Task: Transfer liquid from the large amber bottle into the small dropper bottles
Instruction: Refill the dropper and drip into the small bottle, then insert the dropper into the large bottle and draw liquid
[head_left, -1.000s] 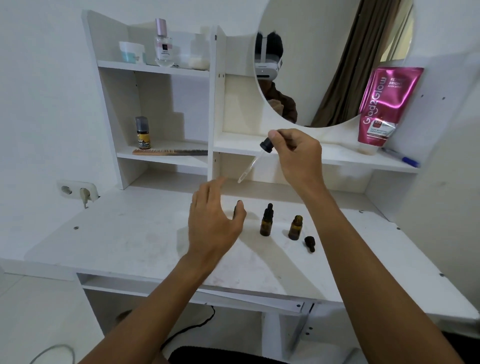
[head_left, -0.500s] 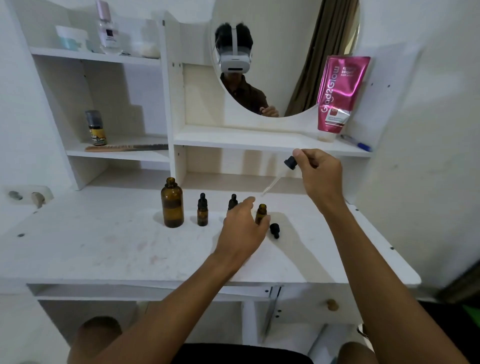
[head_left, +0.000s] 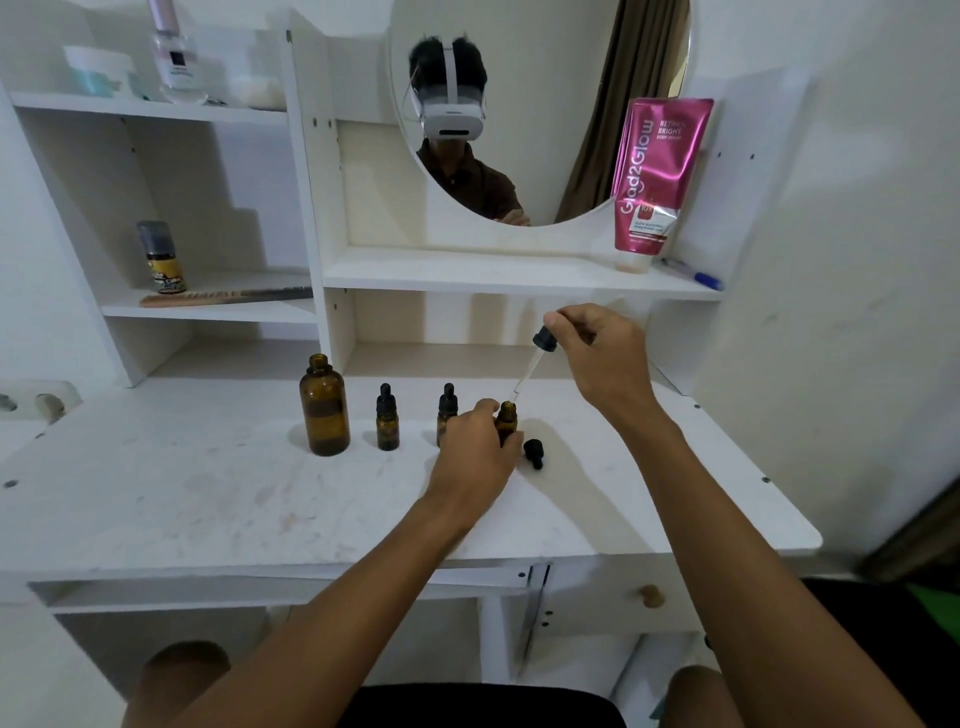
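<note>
The large amber bottle (head_left: 324, 405) stands open on the white desk (head_left: 208, 499). To its right stand two capped small dropper bottles (head_left: 387, 417) (head_left: 447, 407). A third small bottle (head_left: 507, 415) is uncapped, and my left hand (head_left: 480, 449) grips its body. My right hand (head_left: 597, 353) pinches the black bulb of a glass dropper (head_left: 535, 358). The dropper's tip hangs just above that open bottle's mouth. A loose black cap (head_left: 533, 451) lies right of the held bottle.
Shelves rise behind the desk, with a round mirror (head_left: 540, 104) above. A pink tube (head_left: 654, 176) and a blue pen (head_left: 696, 275) sit on the right shelf. A small can (head_left: 161, 257) and a comb (head_left: 223, 297) sit on the left shelf. Jars stand on the top shelf.
My left hand moved right past the other bottles and closed around the uncapped small bottle. My right hand brought the dropper down and over until its tip reached that bottle's mouth.
</note>
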